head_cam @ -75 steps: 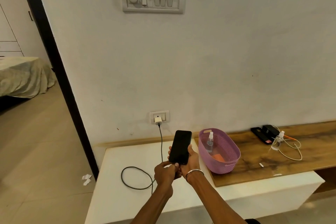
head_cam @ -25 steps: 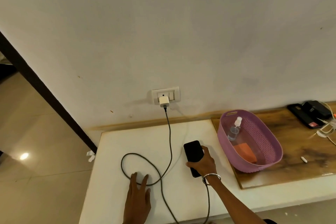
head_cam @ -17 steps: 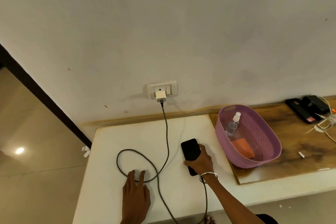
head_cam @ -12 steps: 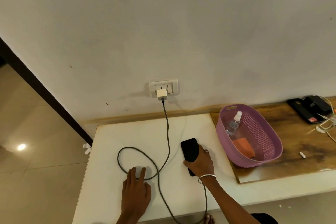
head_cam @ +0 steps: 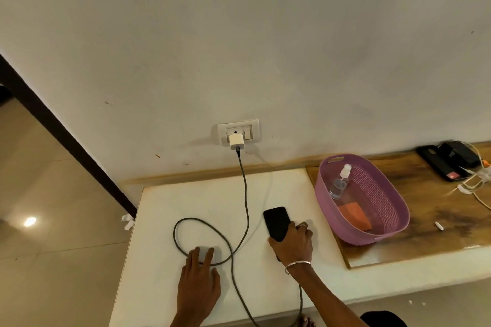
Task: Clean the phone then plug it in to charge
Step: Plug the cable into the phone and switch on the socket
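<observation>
A black phone point(head_cam: 276, 221) lies on the white counter point(head_cam: 164, 220), its near end under my right hand point(head_cam: 293, 244), which grips it. A grey cable point(head_cam: 245, 194) runs from the white charger point(head_cam: 236, 141) in the wall socket point(head_cam: 238, 130), loops over the counter and passes below my right wrist toward the phone; the plug end is hidden. My left hand point(head_cam: 199, 281) rests flat on the counter with its fingers spread over the cable loop.
A purple basket point(head_cam: 385, 231) to the right holds a clear spray bottle point(head_cam: 340, 184) and an orange cloth point(head_cam: 354, 215), standing on a wooden top point(head_cam: 438, 220). Dark devices point(head_cam: 449, 164) and pale cords point(head_cam: 475, 186) lie far right. Tiled floor drops off left of the counter.
The phone was held up in both hands three seconds ago; it now lies on the counter under my right hand. My left hand came down flat on the cable loop.
</observation>
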Action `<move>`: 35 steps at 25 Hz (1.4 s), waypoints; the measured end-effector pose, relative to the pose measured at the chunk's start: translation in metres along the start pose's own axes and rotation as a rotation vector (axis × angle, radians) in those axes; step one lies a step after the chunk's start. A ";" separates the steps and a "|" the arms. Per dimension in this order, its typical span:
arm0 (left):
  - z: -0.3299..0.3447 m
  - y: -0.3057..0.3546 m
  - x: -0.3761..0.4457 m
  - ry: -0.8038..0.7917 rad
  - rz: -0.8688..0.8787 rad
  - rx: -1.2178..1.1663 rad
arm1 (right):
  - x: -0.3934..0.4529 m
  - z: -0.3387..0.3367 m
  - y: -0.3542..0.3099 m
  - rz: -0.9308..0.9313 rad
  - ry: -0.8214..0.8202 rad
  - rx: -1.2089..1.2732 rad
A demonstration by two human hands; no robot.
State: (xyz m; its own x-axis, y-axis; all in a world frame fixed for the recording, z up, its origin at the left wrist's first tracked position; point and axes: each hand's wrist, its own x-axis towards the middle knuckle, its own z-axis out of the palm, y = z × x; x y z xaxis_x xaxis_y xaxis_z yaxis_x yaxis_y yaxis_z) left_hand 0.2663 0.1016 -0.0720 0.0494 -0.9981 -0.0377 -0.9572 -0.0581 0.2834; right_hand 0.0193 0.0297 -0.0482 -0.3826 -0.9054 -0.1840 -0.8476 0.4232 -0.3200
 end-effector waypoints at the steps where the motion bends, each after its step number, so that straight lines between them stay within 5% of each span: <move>1: -0.003 0.002 0.001 0.000 -0.006 -0.010 | 0.000 0.000 0.000 0.002 -0.016 -0.008; 9: -0.013 0.018 0.001 -0.027 -0.123 -0.006 | 0.015 -0.031 -0.010 -0.026 0.030 -0.012; 14: -0.025 0.020 0.017 0.058 -0.052 0.010 | 0.059 -0.084 -0.053 -0.298 0.079 0.250; 20: -0.039 0.025 0.047 0.200 0.012 0.034 | 0.096 -0.113 -0.105 -0.544 -0.019 0.034; 27: -0.035 0.029 0.072 0.249 0.057 -0.186 | 0.113 -0.098 -0.146 -0.522 0.089 -0.311; 35: -0.030 0.031 0.073 0.295 0.049 -0.214 | 0.114 -0.095 -0.143 -0.481 0.031 -0.145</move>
State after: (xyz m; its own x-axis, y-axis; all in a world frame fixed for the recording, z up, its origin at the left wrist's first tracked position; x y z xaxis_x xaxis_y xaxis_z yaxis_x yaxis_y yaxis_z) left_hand 0.2491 0.0259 -0.0371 0.1147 -0.9613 0.2505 -0.8807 0.0183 0.4734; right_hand 0.0626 -0.1371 0.0647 0.0552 -0.9983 -0.0191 -0.9723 -0.0494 -0.2286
